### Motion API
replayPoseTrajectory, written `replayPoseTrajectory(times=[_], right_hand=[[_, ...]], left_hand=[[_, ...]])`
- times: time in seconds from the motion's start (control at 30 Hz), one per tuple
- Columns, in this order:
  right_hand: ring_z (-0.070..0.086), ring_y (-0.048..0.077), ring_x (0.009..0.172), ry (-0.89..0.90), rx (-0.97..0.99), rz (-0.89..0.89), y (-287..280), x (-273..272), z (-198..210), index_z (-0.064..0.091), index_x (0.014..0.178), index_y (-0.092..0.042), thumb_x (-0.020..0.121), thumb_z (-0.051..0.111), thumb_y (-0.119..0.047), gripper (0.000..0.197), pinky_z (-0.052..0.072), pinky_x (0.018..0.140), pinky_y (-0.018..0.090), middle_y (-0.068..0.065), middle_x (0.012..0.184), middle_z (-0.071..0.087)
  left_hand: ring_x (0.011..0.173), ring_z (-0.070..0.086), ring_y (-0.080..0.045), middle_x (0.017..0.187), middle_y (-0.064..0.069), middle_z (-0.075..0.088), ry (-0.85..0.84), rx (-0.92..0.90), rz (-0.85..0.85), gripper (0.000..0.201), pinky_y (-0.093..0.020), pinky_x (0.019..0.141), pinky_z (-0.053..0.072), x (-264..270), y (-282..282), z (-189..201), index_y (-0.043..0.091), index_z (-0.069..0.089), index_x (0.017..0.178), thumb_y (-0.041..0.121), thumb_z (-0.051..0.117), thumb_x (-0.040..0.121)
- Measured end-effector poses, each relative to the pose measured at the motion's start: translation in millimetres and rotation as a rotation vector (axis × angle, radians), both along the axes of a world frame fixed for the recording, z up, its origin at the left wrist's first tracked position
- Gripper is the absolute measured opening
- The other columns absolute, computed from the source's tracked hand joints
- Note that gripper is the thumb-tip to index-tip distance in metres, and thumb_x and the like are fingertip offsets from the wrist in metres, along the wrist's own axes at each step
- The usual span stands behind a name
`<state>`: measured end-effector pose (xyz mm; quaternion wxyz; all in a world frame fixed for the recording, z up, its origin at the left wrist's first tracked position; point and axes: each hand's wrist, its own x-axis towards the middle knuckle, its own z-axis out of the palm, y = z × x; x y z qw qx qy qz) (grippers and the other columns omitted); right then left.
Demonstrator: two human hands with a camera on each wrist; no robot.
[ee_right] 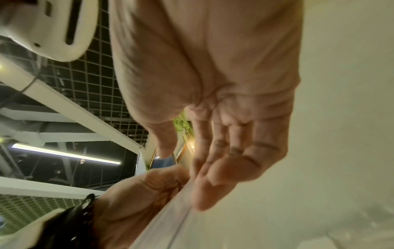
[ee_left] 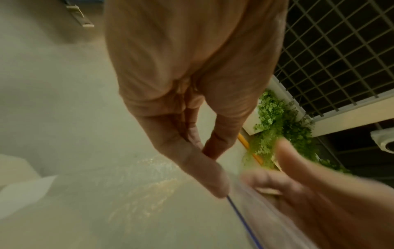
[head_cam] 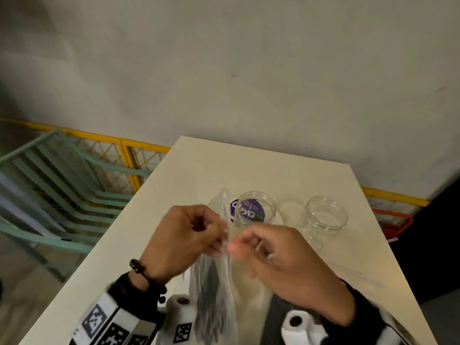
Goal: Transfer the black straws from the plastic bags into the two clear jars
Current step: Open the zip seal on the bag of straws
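A clear plastic bag with black straws inside hangs upright over the white table. My left hand pinches the bag's top edge between thumb and finger, just above its blue zip line. My right hand is at the bag's other side. Its loosely bent fingers lie against the film and its thumb stands apart. Behind the hands stand two clear open jars, one with a purple label and one plain.
More clear plastic lies flat on the table to the right. A dark bundle sits below my right wrist. Green metal racks and a yellow mesh fence stand beyond the table's left edge. A grey wall is behind.
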<state>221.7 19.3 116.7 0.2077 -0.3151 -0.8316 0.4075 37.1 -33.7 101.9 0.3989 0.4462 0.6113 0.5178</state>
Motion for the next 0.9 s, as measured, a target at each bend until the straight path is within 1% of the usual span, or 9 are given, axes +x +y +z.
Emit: replayPoseTrajectory(times=[0.13, 0.27, 0.33, 0.4, 0.53, 0.63, 0.73, 0.8, 0.9], right_hand=[[0.066, 0.024, 0.055, 0.112, 0.091, -0.121, 11.7, -22.4, -23.0, 0.057, 0.074, -0.006, 0.1, 0.054, -0.033, 0.037, 0.055, 0.059, 0.046, 0.01, 0.063, 0.067], [0.061, 0.029, 0.053, 0.204, 0.087, -0.235, 18.2, -23.3, -36.6, 0.052, 0.069, -0.002, 0.102, 0.049, -0.015, 0.036, 0.055, 0.054, 0.046, 0.015, 0.059, 0.062], [0.064, 0.028, 0.051, 0.349, -0.125, -0.369, 23.4, -21.9, -39.6, 0.05, 0.069, -0.004, 0.103, 0.044, -0.009, 0.035, 0.058, 0.054, 0.041, 0.014, 0.057, 0.065], [0.067, 0.027, 0.057, 0.41, -0.377, -0.388, 25.3, -19.8, -38.3, 0.05, 0.073, -0.007, 0.104, 0.044, -0.013, 0.032, 0.056, 0.056, 0.039, 0.012, 0.066, 0.069], [0.07, 0.024, 0.066, 0.063, -0.14, -0.206, 18.1, -13.0, -36.3, 0.056, 0.085, -0.02, 0.089, 0.059, -0.049, 0.03, 0.061, 0.065, 0.045, 0.007, 0.083, 0.073], [0.07, 0.022, 0.062, -0.055, -0.009, -0.17, 18.0, -3.2, -33.4, 0.062, 0.079, -0.01, 0.091, 0.061, -0.035, 0.027, 0.058, 0.066, 0.047, 0.008, 0.07, 0.071], [0.066, 0.016, 0.054, -0.069, 0.169, -0.326, 25.9, 11.7, -29.3, 0.059, 0.078, -0.018, 0.094, 0.061, -0.028, 0.019, 0.055, 0.061, 0.043, 0.001, 0.058, 0.065], [0.069, 0.022, 0.057, -0.101, 0.033, -0.277, 20.0, 10.8, -24.3, 0.053, 0.094, -0.027, 0.093, 0.063, -0.032, 0.011, 0.056, 0.062, 0.039, 0.008, 0.064, 0.07], [0.068, 0.029, 0.06, -0.227, -0.067, -0.118, 9.1, 8.6, -27.6, 0.043, 0.107, -0.032, 0.088, 0.065, -0.024, 0.03, 0.053, 0.06, 0.037, 0.014, 0.066, 0.068]], left_hand=[[0.064, 0.075, -0.024, 0.071, -0.017, 0.076, 0.059, -0.008, -0.102, 0.019, -0.026, 0.058, 0.059, 13.7, 1.3, -11.6, -0.002, 0.069, 0.082, 0.01, 0.062, 0.094], [0.058, 0.071, -0.024, 0.067, -0.014, 0.073, -0.013, 0.021, 0.026, 0.017, -0.028, 0.054, 0.057, 24.4, 3.8, -15.4, -0.002, 0.067, 0.08, 0.004, 0.059, 0.094], [0.052, 0.068, -0.022, 0.064, -0.016, 0.07, -0.122, 0.05, 0.158, 0.018, -0.027, 0.05, 0.055, 26.8, 6.0, -14.4, -0.003, 0.065, 0.079, 0.001, 0.057, 0.094], [0.05, 0.066, -0.019, 0.065, -0.016, 0.066, -0.138, 0.068, 0.226, 0.018, -0.026, 0.049, 0.056, 25.2, 8.4, -12.1, -0.006, 0.063, 0.08, 0.002, 0.057, 0.095], [0.057, 0.072, -0.024, 0.069, -0.009, 0.067, 0.058, 0.048, 0.187, 0.013, -0.04, 0.056, 0.064, 30.2, 6.4, -6.9, 0.003, 0.063, 0.081, 0.007, 0.061, 0.093], [0.052, 0.071, -0.019, 0.067, -0.003, 0.065, 0.287, 0.067, 0.146, 0.012, -0.04, 0.055, 0.062, 25.4, -0.3, -1.5, 0.015, 0.055, 0.088, 0.005, 0.062, 0.09], [0.054, 0.063, -0.016, 0.064, -0.001, 0.062, 0.66, 0.112, 0.062, 0.039, -0.037, 0.056, 0.057, 11.5, -5.9, 7.1, 0.032, 0.037, 0.098, 0.004, 0.062, 0.087], [0.058, 0.057, -0.017, 0.065, 0.0, 0.057, 0.788, 0.152, 0.025, 0.044, -0.032, 0.057, 0.052, 8.4, -7.4, 14.2, 0.036, 0.036, 0.101, 0.002, 0.06, 0.085], [0.061, 0.052, -0.012, 0.072, 0.008, 0.047, 0.858, 0.176, -0.103, 0.031, -0.017, 0.053, 0.045, 8.1, -8.1, 14.9, 0.035, 0.049, 0.095, 0.006, 0.052, 0.087]])
